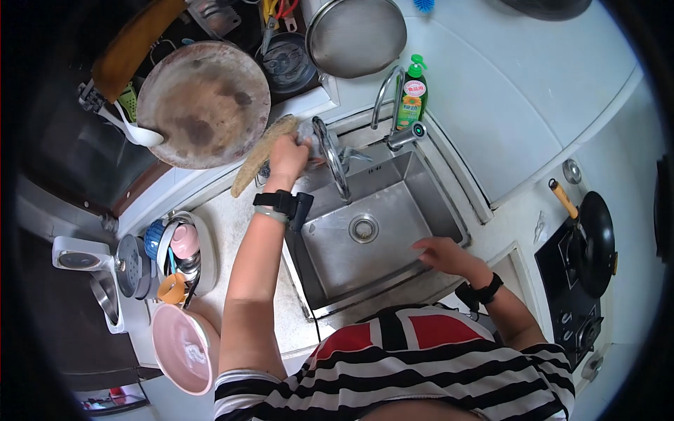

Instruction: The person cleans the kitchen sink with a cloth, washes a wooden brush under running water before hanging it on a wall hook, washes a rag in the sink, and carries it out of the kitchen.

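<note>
- Head view, clock positions read from the drain (pixel 364 229): the left hand (pixel 288 158) reached to about 10 o'clock, beyond the near-left corner of the sink (pixel 393 247) and beside the tall faucet (pixel 330 158).
- Left fingers were curled, with the tips beside a see-through item (pixel 309 132). The tan loofah (pixel 249 172) lay at 10 o'clock, along the outer side of that hand. Whether the fingers clenched either item could not be told.
- Right hand (pixel 446 256) hovered at 4 o'clock by the sink rim, its fingers released and loosely extended. This position probably served balance while the left arm extended.
- Faucet placement at 11 o'clock put its arched spout over the basin. The arch also stood close to the left fingers and limited access from the right.
- Round board (pixel 203 105) at 10 o'clock leaned outward of the loofah, presumably to drain, and restricted movement on that side. The white ladle (pixel 144 135) overlapped its outer edge.
- Green bottle (pixel 411 104) stood at 1 o'clock behind the slim tap (pixel 382 98), likely kept within reach of the sink.
- Stacked bowls (pixel 184 242) occupied 9 o'clock; the pink tub (pixel 160 351), 8 o'clock; the wok (pixel 595 245), 3 o'clock.
</note>
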`<state>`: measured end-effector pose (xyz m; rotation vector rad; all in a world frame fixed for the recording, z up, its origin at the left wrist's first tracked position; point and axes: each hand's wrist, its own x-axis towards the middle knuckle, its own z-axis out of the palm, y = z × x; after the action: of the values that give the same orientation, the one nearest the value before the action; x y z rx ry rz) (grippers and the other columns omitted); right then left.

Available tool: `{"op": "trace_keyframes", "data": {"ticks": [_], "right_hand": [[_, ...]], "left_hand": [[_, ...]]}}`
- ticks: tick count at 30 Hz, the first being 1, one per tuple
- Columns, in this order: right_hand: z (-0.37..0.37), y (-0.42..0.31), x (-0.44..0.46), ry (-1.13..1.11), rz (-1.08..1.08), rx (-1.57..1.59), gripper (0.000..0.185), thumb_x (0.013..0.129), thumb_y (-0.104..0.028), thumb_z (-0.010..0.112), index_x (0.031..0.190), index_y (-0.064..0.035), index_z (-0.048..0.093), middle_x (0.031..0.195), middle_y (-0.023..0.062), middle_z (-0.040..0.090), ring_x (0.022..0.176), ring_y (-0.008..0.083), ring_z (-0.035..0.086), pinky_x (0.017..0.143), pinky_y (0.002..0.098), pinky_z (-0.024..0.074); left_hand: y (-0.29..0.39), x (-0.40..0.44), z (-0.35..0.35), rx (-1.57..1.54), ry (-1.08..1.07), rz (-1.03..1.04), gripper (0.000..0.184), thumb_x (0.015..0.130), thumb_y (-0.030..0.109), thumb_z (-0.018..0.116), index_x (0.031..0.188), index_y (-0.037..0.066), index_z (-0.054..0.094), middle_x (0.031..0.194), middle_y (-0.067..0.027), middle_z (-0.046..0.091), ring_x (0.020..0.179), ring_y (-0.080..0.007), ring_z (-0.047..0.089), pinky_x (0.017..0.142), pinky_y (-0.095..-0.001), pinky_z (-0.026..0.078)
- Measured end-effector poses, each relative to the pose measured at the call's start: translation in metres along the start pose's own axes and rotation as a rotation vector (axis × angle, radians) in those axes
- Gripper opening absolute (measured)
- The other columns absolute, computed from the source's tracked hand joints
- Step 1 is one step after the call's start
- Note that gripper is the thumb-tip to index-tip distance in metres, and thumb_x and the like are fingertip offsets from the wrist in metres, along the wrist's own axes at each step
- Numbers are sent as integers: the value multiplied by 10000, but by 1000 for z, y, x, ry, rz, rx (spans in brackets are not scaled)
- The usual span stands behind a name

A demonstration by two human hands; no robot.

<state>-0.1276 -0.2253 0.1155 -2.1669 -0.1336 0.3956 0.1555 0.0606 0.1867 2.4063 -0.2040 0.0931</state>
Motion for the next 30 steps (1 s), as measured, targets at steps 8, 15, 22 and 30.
{"op": "trace_keyframes", "data": {"ticks": [8,15,22,30], "right_hand": [[13,28,-4,18,-112,-28,266,835,-100,619,1095,-44,601,937,149,644,775,274,626,710,333,491],[19,29,0,84,-282,7,256,827,-138,606,1063,-40,597,840,181,612,754,341,586,690,402,458],[5,28,-11,76,-171,75,239,823,-125,598,1041,-29,609,863,176,622,745,297,604,679,385,459],[-58,-123,19,604,-609,74,498,822,-254,658,1242,-34,504,1148,171,575,986,301,578,813,391,467]], "left_hand": [[33,-9,-47,-188,57,108,237,821,118,651,1017,-13,667,792,-134,681,638,-189,647,604,-310,503],[78,-4,-68,-308,101,389,229,778,-74,579,972,-7,679,823,-85,685,743,-122,623,704,-244,481],[101,-37,-62,-437,185,636,259,805,-114,537,1017,-2,633,1023,-69,653,931,-129,600,841,-242,459],[160,-95,-116,-500,205,642,199,804,-38,662,995,-19,610,924,-56,642,833,-97,592,762,-216,468]]}}
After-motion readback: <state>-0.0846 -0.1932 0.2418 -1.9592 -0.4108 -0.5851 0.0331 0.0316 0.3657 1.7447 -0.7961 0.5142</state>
